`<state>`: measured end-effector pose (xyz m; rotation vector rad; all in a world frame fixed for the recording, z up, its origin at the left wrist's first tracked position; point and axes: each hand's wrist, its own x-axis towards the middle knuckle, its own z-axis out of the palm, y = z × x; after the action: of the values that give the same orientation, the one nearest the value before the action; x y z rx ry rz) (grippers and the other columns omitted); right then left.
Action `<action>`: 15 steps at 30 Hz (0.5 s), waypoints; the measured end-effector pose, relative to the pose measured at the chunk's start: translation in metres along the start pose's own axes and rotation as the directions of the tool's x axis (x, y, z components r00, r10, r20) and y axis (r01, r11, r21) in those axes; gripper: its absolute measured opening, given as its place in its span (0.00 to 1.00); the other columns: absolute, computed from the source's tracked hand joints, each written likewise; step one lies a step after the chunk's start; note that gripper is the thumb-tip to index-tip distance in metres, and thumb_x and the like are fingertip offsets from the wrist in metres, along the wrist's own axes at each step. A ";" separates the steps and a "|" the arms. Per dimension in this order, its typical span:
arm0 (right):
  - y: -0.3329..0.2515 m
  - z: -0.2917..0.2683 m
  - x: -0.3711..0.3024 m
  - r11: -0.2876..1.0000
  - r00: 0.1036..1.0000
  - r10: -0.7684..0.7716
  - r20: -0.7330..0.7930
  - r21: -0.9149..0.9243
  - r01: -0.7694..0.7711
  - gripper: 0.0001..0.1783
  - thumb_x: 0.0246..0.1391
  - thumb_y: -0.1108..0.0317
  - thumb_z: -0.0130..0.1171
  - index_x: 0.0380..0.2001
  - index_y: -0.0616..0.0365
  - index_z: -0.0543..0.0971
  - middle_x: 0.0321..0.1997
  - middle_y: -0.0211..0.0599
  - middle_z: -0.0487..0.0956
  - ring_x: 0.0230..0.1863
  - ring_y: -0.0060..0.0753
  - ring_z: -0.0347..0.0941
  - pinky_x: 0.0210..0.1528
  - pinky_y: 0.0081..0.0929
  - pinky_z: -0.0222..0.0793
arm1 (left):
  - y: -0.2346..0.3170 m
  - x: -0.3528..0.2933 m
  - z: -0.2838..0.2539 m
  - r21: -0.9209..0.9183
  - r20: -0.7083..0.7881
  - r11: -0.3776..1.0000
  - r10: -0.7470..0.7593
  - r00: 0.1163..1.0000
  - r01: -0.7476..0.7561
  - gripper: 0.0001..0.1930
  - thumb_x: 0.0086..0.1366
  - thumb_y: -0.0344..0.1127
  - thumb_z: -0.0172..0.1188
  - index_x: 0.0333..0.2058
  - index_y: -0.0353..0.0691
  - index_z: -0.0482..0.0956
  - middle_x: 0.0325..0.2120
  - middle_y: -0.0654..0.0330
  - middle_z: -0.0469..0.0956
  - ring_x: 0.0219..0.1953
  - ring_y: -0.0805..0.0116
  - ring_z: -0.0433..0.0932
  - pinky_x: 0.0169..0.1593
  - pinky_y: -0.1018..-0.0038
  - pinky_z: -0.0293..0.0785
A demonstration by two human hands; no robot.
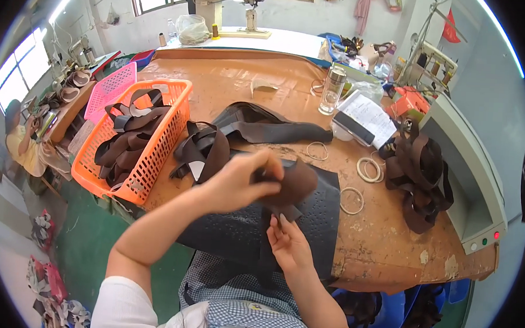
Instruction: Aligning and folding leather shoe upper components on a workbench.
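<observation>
My left hand (241,178) pinches the top of a brown leather piece (297,183) held above the workbench. My right hand (287,239) comes up from below, its fingers touching the lower end of the same piece. Under both hands lies a black perforated mat (325,218) that hangs over the table's near edge. Just left of my left hand sits a loose heap of brown leather strips (204,149).
An orange basket (156,152) holds more brown pieces, a pink basket (109,90) behind it. A black leather sheet (270,129), rubber bands (352,199), a glass bottle (331,90), papers (369,116) and another brown pile (419,178) lie on the brown workbench (389,242). A person (23,142) sits far left.
</observation>
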<state>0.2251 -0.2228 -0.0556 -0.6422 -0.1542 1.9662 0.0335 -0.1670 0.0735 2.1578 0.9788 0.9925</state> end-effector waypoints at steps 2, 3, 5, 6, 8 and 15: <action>0.009 -0.013 0.015 0.999 0.998 0.019 0.067 0.025 -0.021 0.16 0.62 0.69 0.60 0.52 0.58 0.74 0.48 0.36 0.80 0.49 0.28 0.79 0.51 0.27 0.79 | 0.006 -0.036 0.015 -0.176 -0.007 0.965 -0.198 0.980 0.193 0.21 0.55 0.23 0.69 0.45 0.36 0.71 0.36 0.61 0.78 0.42 0.73 0.77 0.51 0.75 0.70; 0.009 -0.013 0.019 0.999 0.992 0.037 0.124 0.033 -0.041 0.18 0.61 0.68 0.61 0.53 0.58 0.73 0.50 0.35 0.80 0.51 0.30 0.78 0.53 0.29 0.78 | 0.006 -0.049 0.020 -0.203 0.024 0.946 -0.253 0.967 0.253 0.24 0.55 0.23 0.69 0.49 0.35 0.70 0.36 0.61 0.78 0.42 0.73 0.78 0.50 0.75 0.72; 0.011 -0.020 0.022 0.998 0.983 0.058 0.172 0.022 -0.063 0.23 0.59 0.65 0.63 0.56 0.57 0.72 0.55 0.35 0.78 0.56 0.33 0.76 0.59 0.33 0.75 | 0.000 -0.069 0.035 -0.272 -0.014 0.922 -0.289 0.957 0.274 0.18 0.55 0.23 0.69 0.45 0.33 0.76 0.34 0.61 0.79 0.41 0.72 0.78 0.48 0.75 0.73; 0.014 -0.021 0.020 0.996 0.983 0.079 0.166 0.018 -0.083 0.23 0.59 0.65 0.63 0.56 0.57 0.72 0.55 0.35 0.78 0.56 0.33 0.76 0.59 0.33 0.75 | -0.005 -0.079 0.042 -0.262 -0.052 0.923 -0.304 0.951 0.280 0.15 0.56 0.23 0.69 0.42 0.33 0.78 0.33 0.61 0.79 0.40 0.72 0.78 0.46 0.75 0.73; 0.018 -0.021 0.011 0.998 0.982 0.058 0.177 0.000 -0.059 0.23 0.58 0.67 0.63 0.56 0.57 0.72 0.55 0.35 0.77 0.56 0.33 0.76 0.60 0.34 0.75 | -0.011 -0.093 0.050 -0.267 -0.086 0.927 -0.294 0.952 0.262 0.12 0.56 0.23 0.69 0.39 0.32 0.79 0.33 0.61 0.79 0.39 0.71 0.78 0.45 0.74 0.73; 0.012 -0.019 -0.022 0.990 0.981 0.055 0.186 -0.138 -0.029 0.17 0.57 0.73 0.62 0.50 0.58 0.77 0.53 0.35 0.79 0.54 0.34 0.77 0.59 0.33 0.73 | 0.007 -0.108 0.065 -0.369 -0.136 0.880 -0.369 0.919 0.299 0.09 0.56 0.25 0.70 0.36 0.33 0.81 0.32 0.62 0.79 0.36 0.72 0.77 0.42 0.75 0.73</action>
<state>0.2326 -0.2504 -0.0678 -0.5469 -0.3962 2.0691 0.0386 -0.2689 -0.0005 1.5587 1.1347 1.1265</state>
